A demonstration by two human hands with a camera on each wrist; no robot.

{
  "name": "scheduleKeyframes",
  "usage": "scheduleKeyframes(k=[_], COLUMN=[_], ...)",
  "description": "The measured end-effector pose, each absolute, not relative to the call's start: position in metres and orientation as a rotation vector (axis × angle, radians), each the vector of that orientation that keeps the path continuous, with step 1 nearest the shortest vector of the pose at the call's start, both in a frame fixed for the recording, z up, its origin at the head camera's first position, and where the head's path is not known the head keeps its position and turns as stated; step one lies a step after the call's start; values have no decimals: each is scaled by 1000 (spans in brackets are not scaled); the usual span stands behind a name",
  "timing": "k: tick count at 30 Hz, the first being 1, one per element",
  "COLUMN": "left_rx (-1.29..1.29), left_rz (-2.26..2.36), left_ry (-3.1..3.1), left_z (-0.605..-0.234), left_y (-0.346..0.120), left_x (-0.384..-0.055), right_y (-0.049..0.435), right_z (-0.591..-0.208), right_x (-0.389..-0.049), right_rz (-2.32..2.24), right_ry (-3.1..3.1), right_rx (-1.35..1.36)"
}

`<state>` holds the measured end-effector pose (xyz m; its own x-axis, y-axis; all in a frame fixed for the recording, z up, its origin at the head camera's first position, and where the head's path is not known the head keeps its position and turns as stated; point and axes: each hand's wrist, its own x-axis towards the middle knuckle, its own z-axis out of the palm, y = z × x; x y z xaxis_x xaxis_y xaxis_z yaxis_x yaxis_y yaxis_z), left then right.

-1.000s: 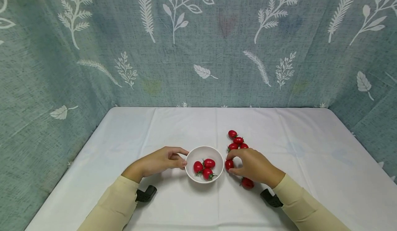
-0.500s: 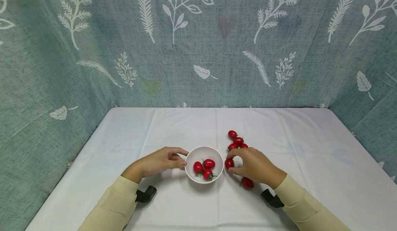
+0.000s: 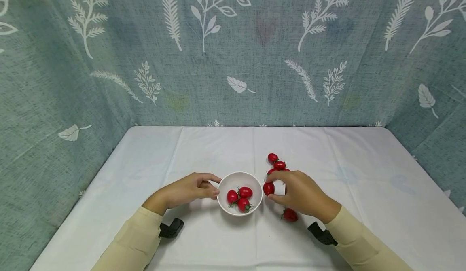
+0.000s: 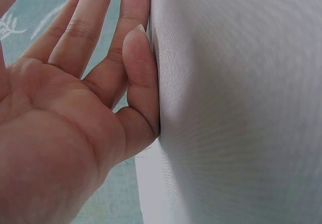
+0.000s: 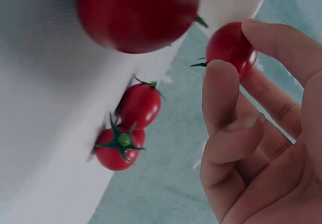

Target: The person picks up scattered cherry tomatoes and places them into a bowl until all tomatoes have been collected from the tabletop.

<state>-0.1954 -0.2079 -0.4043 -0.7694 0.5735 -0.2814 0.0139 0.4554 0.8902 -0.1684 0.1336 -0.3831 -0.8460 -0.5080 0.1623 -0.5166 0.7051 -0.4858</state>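
1. A white bowl stands upright on a cloth-covered desk, with three tomatoes lying inside it.
2. The person's left hand holds the bowl at its left edge, thumb tip at the rim and forefinger passing behind the outer wall; its little finger rests on the cloth.
3. The right hand is narrowed to a pinch: thumb and forefinger hold a small red tomato just right of the bowl, outside it. Whether it clears the desk is hard to tell.
4. A cluster of tomatoes lies beyond the right hand, which partly hides some; a lone tomato lies nearer the person.
5. The held tomato looks glossy and oval, so it is probably light, firm with slight give, a little slippery and easily bruised. A gentle fingertip pinch across its rounded sides, clear of the green stalk, should suit it best.
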Motion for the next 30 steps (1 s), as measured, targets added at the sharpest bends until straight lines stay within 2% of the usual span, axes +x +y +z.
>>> scheduleKeyframes(k=[20, 30], left_rx=[522, 491], left_rz=[1312, 1307], left_ry=[2130, 2141], left_z=[-406, -406], left_y=[-202, -207], left_x=[-198, -197], right_y=[129, 109], right_z=[-371, -377], right_x=[-158, -163], right_rz=[848, 812], right_ry=[-2708, -2760], right_rx=[898, 1005])
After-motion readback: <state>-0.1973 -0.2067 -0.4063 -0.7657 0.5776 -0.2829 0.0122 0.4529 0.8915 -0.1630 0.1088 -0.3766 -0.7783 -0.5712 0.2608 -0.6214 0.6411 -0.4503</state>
